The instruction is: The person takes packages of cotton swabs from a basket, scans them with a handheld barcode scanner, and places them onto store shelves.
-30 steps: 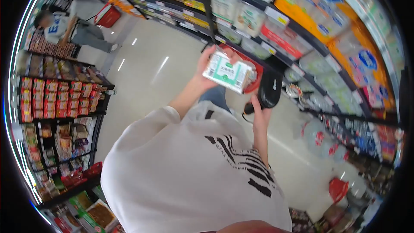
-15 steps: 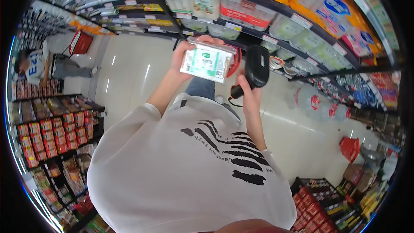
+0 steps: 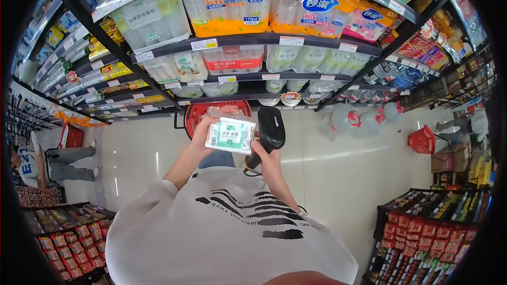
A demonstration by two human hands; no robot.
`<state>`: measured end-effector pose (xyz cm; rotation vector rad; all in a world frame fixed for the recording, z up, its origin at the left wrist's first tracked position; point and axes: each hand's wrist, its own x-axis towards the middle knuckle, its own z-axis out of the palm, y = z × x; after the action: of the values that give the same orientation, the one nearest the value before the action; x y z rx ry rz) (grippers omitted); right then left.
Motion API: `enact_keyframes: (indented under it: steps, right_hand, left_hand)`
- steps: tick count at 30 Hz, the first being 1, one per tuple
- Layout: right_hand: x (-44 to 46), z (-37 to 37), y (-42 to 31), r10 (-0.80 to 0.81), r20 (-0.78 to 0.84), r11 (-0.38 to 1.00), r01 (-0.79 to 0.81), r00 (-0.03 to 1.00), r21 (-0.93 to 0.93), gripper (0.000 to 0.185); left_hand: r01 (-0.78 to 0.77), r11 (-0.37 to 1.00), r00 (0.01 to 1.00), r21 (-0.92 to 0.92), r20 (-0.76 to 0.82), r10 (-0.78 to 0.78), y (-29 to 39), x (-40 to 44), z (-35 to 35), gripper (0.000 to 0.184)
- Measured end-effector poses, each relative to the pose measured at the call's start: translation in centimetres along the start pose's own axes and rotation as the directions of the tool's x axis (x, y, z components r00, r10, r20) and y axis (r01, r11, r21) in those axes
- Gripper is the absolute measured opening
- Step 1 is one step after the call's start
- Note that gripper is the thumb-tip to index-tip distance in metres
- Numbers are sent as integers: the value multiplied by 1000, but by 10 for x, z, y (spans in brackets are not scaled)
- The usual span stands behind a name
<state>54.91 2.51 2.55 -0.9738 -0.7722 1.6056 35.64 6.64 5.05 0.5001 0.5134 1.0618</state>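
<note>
My left hand (image 3: 201, 133) is closed around a flat clear packet (image 3: 230, 135) with a green-and-white label, which looks like a pack of cotton swabs. Its printed face is turned up towards me, and a barcode shows near its left edge. Wrapped round the handle of a black handheld barcode scanner (image 3: 271, 127) is my right hand (image 3: 266, 159), just to the right of the packet. The scanner's head points away from me, towards the shelves. A red basket (image 3: 193, 111) is on the floor beyond my left hand, partly hidden by it.
Ahead stand shelves (image 3: 248, 39) with packs of plastic cups. Large clear bottles (image 3: 346, 120) are on the floor at right, near a red basket (image 3: 421, 140). Another person (image 3: 66, 163) is at far left. Snack racks flank me behind (image 3: 74, 243) and right (image 3: 422, 232).
My view has turned and moved, so the shelves ahead now show squarely. The packet and scanner have come closer together. Both hands keep their holds, and more of the red basket shows.
</note>
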Motion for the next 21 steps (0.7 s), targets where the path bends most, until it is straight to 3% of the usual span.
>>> enact_keyframes:
  steps: [6, 12, 18, 21]
  right_hand:
    - [-19, -16, -14, 28, -120, 999, -32, 992, -36, 41]
    - [-11, -31, -15, -36, -280, 999, 33, 959, -15, 40]
    - [-5, -43, -13, -10, -267, 999, 1, 964, -33, 37]
    - [-4, -40, -14, 83, -215, 996, -72, 973, 57, 24]
  left_hand:
    - [156, 959, 984, 237, -121, -130, -22, -6, 14, 52]
    - [171, 950, 983, 260, -110, -146, -35, -5, 5, 46]
    - [203, 837, 978, 508, -142, -150, -36, -8, -9, 41]
    - [179, 809, 981, 560, -160, -106, -32, -8, -9, 39]
